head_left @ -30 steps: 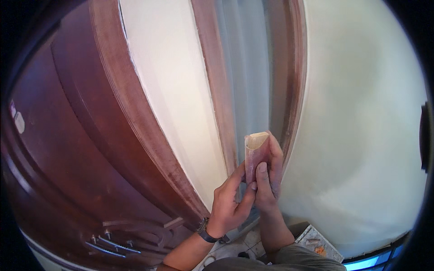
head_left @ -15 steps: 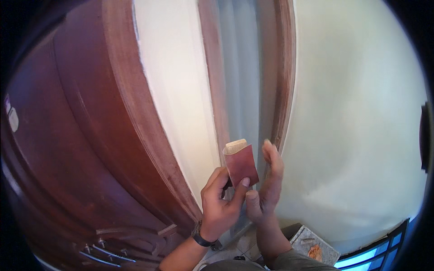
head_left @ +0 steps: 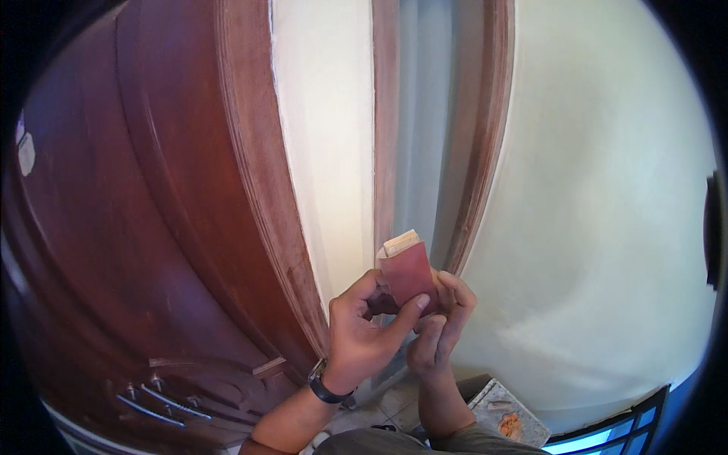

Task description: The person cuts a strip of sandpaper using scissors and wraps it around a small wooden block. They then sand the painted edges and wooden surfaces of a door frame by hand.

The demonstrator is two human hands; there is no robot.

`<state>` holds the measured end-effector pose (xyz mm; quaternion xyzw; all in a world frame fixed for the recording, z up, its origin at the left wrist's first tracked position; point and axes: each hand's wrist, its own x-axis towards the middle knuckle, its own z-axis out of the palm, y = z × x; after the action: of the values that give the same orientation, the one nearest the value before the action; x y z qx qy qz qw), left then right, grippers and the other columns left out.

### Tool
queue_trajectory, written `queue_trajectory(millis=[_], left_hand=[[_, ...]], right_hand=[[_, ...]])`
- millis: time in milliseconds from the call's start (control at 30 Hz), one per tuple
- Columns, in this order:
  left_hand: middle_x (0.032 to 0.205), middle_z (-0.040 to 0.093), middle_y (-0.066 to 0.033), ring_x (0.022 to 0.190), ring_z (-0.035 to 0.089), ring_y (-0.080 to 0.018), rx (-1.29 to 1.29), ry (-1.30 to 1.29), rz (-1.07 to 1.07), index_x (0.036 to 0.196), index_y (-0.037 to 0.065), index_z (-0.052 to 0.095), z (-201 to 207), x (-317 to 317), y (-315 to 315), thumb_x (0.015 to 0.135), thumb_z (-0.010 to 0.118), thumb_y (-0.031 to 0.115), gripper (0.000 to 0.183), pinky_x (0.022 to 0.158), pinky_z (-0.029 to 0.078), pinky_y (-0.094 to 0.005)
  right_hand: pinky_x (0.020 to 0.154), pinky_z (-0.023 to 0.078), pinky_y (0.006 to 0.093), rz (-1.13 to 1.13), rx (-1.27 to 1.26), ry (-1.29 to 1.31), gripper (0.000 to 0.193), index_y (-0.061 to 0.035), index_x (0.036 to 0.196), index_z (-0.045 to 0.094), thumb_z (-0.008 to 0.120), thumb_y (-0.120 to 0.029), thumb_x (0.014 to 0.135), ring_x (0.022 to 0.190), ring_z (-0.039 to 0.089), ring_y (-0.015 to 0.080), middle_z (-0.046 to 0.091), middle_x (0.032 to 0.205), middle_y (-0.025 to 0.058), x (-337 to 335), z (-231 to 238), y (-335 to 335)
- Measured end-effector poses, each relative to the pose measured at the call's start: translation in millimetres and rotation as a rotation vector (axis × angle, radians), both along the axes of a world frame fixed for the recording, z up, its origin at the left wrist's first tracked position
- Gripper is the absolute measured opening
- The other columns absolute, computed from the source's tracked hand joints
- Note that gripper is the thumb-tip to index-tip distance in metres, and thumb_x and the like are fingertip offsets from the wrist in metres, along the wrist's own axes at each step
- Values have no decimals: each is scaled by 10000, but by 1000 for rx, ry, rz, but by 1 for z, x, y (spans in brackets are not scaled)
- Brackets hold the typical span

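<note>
A piece of reddish sandpaper (head_left: 409,274) is folded round a small pale wooden block (head_left: 403,241), whose end sticks out at the top. My left hand (head_left: 364,326) is closed on it, thumb pressed flat on the front and fingers behind. My right hand (head_left: 442,322) is closed at the lower right edge of the sandpaper, its fingers bent and touching that edge. Part of the right fingertips is hidden behind the sandpaper. A dark band sits on my left wrist.
A dark red-brown wooden door (head_left: 152,205) with carved panels fills the left. Ahead stands a wooden frame (head_left: 485,144) round a grey-blue panel, beside a pale wall (head_left: 599,197). At lower right, a speckled slab (head_left: 506,413) bears an orange scrap, near a dark metal grille (head_left: 629,425).
My right hand, held apart with raised fingers before, has closed in and bent its fingers onto the sandpaper's edge. The wrapped block has tilted slightly. The view has shifted a little left.
</note>
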<state>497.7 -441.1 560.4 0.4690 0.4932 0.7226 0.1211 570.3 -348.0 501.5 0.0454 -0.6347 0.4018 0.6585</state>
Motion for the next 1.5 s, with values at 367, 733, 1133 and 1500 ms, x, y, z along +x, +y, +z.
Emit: queue_trajectory(millis=[367, 733, 1133, 1500], left_hand=[[1166, 784, -97, 1061, 764, -146, 24, -39, -57, 1355, -26, 652, -5, -2, -4, 975, 786, 23, 407, 938, 624, -314], [1020, 766, -92, 931, 746, -108, -4, 144, 65, 1332, -30, 655, 9, -7, 7, 962, 737, 47, 387, 759, 615, -293], [1006, 711, -56, 968, 717, -131, -46, 384, 200, 1233, 16, 696, 46, 5, 11, 932, 846, 120, 352, 752, 598, -276], [1127, 708, -48, 1012, 666, -102, -25, 293, 0, 1349, -9, 683, 65, -27, 5, 1002, 818, 159, 409, 864, 563, -279]], right_hand=[[1196, 468, 488, -74, 146, -61, 341, 41, 1441, 543, 485, -172, 1181, 1410, 604, 351, 600, 1509, 296, 11, 3, 3], [1115, 529, 442, -170, 194, -211, 614, 7, 1458, 629, 774, 75, 865, 1334, 664, 367, 661, 1463, 249, 31, 41, -6], [973, 578, 361, -154, 46, 86, 526, 16, 1330, 710, 844, 85, 826, 1154, 722, 298, 716, 1295, 201, 6, 35, 21], [1015, 535, 356, 41, 117, 101, 461, 36, 1391, 713, 814, 20, 942, 1216, 664, 263, 669, 1353, 226, -8, 40, 27]])
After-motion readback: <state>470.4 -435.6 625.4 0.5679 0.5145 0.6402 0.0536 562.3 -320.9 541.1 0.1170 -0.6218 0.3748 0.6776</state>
